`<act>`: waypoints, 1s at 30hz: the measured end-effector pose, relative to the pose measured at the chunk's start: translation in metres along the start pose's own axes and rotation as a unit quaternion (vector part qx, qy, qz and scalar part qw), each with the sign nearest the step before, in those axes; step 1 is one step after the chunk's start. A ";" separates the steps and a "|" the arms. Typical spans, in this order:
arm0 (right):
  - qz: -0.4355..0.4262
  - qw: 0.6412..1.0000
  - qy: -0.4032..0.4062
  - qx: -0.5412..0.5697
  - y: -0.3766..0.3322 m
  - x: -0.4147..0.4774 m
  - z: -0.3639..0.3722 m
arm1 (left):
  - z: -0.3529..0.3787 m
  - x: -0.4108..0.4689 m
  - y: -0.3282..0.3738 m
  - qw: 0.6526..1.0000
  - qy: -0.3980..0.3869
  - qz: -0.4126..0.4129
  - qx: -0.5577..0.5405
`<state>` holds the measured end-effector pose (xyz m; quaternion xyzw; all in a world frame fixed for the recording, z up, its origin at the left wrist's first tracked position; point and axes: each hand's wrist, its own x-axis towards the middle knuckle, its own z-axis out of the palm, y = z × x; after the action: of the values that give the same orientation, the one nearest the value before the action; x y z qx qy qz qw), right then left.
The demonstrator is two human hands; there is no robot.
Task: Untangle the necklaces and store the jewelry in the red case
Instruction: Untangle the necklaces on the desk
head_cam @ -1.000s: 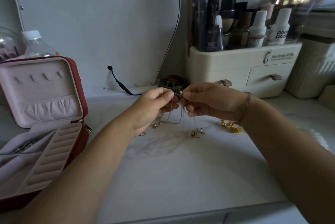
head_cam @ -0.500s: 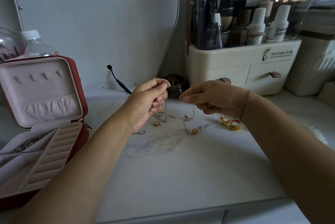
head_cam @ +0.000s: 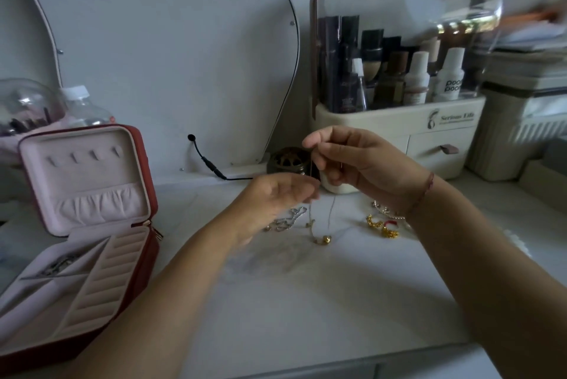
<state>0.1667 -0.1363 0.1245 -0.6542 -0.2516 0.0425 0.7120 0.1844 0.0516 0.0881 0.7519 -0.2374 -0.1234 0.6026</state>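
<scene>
Right hand (head_cam: 362,161): raised, right of the open red pink-lined jewellery case (head_cam: 92,176), thumb and forefinger pinching a thin gold chain necklace (head_cam: 319,237).
Left hand (head_cam: 273,200): lower, nearer the case, fingers blurred; grip unclear.
Necklace: dangled onto the white marble tabletop (head_cam: 291,302).

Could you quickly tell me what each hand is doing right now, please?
Left hand: blurred beside the necklace chain; grip cannot be told.
Right hand: pinches the necklace chain.
</scene>
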 end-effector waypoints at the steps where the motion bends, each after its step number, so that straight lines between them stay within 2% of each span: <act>1: -0.006 1.000 0.005 0.000 -0.004 -0.004 0.002 | 0.005 -0.001 0.000 1.000 -0.016 -0.007 -0.003; 4: -0.015 0.999 0.032 -0.001 -0.017 -0.018 0.005 | 0.014 -0.003 0.008 1.000 -0.003 -0.008 0.009; 9: 0.003 0.994 0.108 -0.025 -0.027 -0.046 0.005 | 0.019 -0.006 0.056 0.993 0.003 0.061 -0.104; 12: 0.032 0.986 0.117 -0.115 -0.017 -0.059 0.010 | 0.021 -0.007 0.089 0.993 -0.002 0.099 -0.064; 18: 0.051 0.948 0.112 -0.294 0.007 -0.076 0.025 | 0.023 -0.005 0.134 0.991 0.018 0.129 0.007; 26: 0.048 0.938 0.168 -0.298 0.029 -0.102 0.047 | 0.003 0.004 0.149 0.985 0.093 0.147 0.018; 28: 0.045 0.934 0.208 -0.286 0.034 -0.111 0.054 | -0.003 0.011 0.142 0.982 0.122 0.142 0.034; 30: 0.054 0.914 0.265 -0.301 0.039 -0.122 0.061 | -0.006 0.019 0.125 0.980 0.149 0.118 0.055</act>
<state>0.0454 -0.1229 0.0515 -0.8375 -0.0187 -0.1718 0.5184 0.1775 0.0265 0.2123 0.7602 -0.2385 0.0752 0.5996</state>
